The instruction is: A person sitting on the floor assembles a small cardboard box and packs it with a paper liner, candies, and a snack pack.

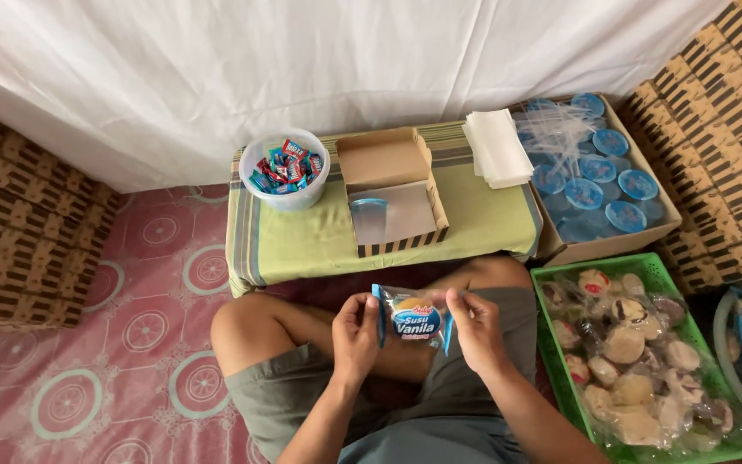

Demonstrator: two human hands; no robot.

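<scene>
I sit cross-legged and hold a small clear-and-blue wrapped bun packet [414, 320] in front of me over my lap. My left hand [355, 335] pinches its left edge and my right hand [475, 325] pinches its right edge. Ahead, on a low table with a green striped cloth [319, 236], stands an open cardboard snack box [394, 191] holding a sealed water cup [369, 220] with a blue lid.
A white tub of wrapped candies [285, 168] sits left of the box, a stack of white napkins [496, 146] to its right. A carton of water cups with straws [590, 176] and a green basket of wrapped pastries [637, 361] lie at my right. Stacked folded boxes flank both sides.
</scene>
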